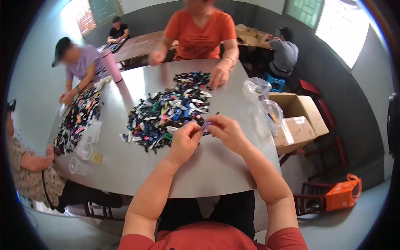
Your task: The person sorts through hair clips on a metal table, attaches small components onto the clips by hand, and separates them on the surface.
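A small purple hair clip (205, 125) is held up between my two hands, over the near right edge of a large heap of mixed hair clips (166, 112). The fingertips of my left hand (183, 143) are pinched at its left end. From the other side, my right hand (227, 131) grips it between thumb and fingers. My fingers cover part of the clip, so its exact shape is hard to make out. The heap holds black, white, blue, green and pink pieces on the metal table (200, 175).
Across the table a person in orange (202, 35) reaches to the heap. On the left, a person in purple (85, 62) works at a second heap (79, 121), near plastic cups (73, 166) and a pink bottle (111, 66). Cardboard boxes (298, 129) and plastic bags (258, 88) stand right.
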{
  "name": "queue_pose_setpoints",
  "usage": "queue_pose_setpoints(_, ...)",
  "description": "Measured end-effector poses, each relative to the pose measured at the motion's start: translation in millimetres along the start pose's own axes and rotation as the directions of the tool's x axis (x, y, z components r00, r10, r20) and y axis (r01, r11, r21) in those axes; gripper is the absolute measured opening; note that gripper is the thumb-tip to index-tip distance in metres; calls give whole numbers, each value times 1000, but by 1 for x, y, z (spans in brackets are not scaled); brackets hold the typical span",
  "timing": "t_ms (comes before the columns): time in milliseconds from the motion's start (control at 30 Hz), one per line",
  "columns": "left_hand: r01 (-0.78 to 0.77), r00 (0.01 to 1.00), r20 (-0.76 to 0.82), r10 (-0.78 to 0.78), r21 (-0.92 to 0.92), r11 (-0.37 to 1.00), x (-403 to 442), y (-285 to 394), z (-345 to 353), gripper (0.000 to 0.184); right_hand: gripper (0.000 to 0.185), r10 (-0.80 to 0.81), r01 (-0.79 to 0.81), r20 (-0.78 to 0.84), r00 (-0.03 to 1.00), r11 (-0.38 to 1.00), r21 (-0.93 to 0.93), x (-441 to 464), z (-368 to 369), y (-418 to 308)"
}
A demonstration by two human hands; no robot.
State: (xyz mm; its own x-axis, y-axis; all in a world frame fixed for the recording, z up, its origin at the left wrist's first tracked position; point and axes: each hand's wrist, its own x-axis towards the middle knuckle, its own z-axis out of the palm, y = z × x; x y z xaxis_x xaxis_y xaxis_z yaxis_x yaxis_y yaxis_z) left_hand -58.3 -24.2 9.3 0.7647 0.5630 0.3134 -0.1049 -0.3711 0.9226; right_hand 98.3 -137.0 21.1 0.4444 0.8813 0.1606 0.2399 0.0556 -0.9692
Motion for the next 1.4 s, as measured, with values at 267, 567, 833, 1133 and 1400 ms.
queue_pose_setpoints(267,67,992,109,-59,-70,995,-6,0,8,19,27,-364,162,-427,827,884,-439,-16,-68,-50)
queue_pose_setpoints(567,17,994,109,-24,71,997,-5,-1,11,13,28,-117,-343,-379,918,242,-907,2,-186,-18)
queue_pose_setpoints(833,116,988,99,-121,50,992,-1,-14,7,10,39,221,-307,-281,934,95,-947,24,-173,18)
queue_pose_setpoints(1133,71,991,108,-79,77,995,-1,-20,8,11,26,74,-350,-342,937,231,-908,13,-198,8)
queue_pose_setpoints(1400,83,990,105,-89,62,995,-2,-16,8,10,27,-7,-353,-373,928,307,-884,10,-208,-6)
